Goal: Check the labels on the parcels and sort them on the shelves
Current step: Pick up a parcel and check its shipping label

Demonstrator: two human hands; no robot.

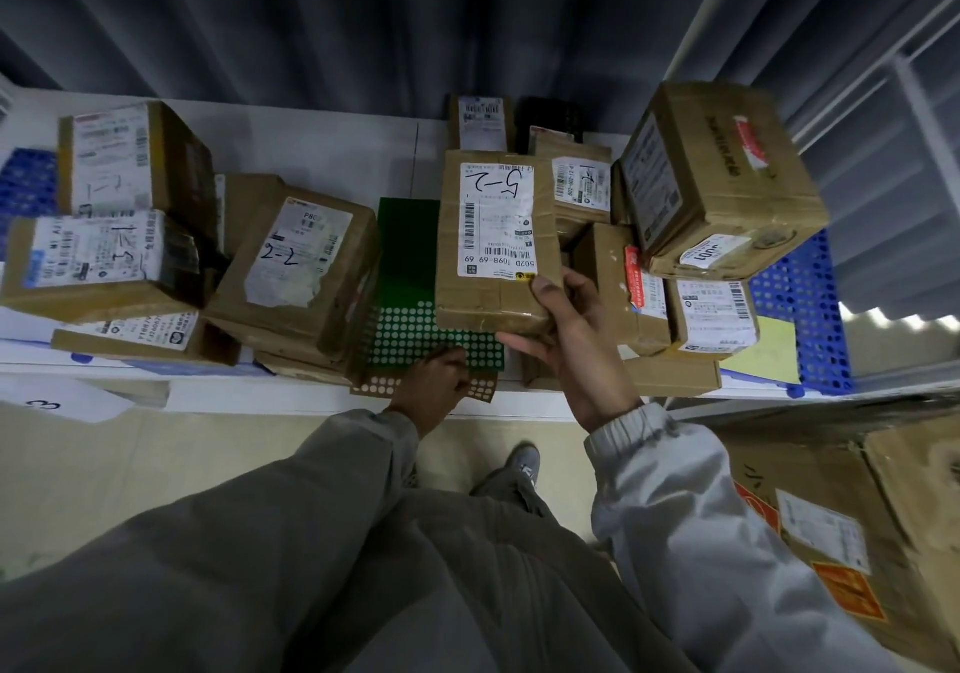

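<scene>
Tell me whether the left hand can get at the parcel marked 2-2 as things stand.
Probably yes. The left hand rests on the dotted sheet at the shelf's front edge, holding no parcel, and the parcel marked 2-2 lies just beside it, top uncovered.

Landmark: held parcel [496, 241]. I can't read the fine print on its label [496, 220]. Its near underside is covered by the right hand [566, 340]. Below it, left hand [434, 381] fingertips hidden against the dotted sheet [441, 332]. Lower right, large carton [857, 527] cut by frame edge. Flat parcels beneath the stack left of it mostly buried.
</scene>
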